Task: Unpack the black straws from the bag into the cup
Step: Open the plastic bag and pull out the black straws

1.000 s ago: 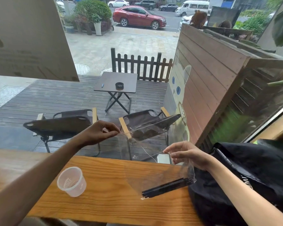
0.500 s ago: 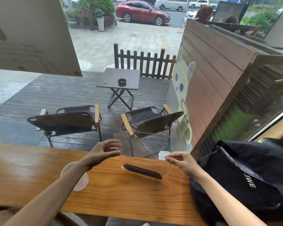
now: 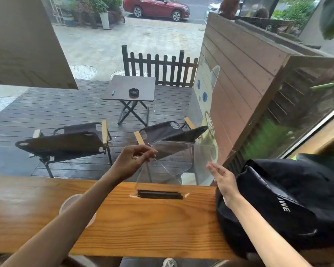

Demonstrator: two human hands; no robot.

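Presently, the black straws [image 3: 160, 194] lie in a flat bundle on the wooden counter [image 3: 143, 228], just below the centre of the frame and close to the counter's far edge. They appear to rest in the bottom of the clear bag [image 3: 174, 162], whose film rises from the bundle toward the middle of the frame; the lower edge of the film is hard to trace.

Left hand [image 3: 132, 160]: raised above and slightly left of the straws, fingertips pinched together on the upper left edge of the bag. It does not touch the straws.

Right hand [image 3: 223, 177]: to the right of the straws and somewhat higher, fingers extended and spread loosely, holding nothing. Whether it touches the bag's right side cannot be determined. It sits just beside a black fabric bag [image 3: 289, 199] occupying the right of the frame.

Cup [image 3: 70, 201]: a clear plastic cup stands on the counter at lower left of centre, largely hidden under the left forearm, well apart from the straws. The straws lie between the two forearms.
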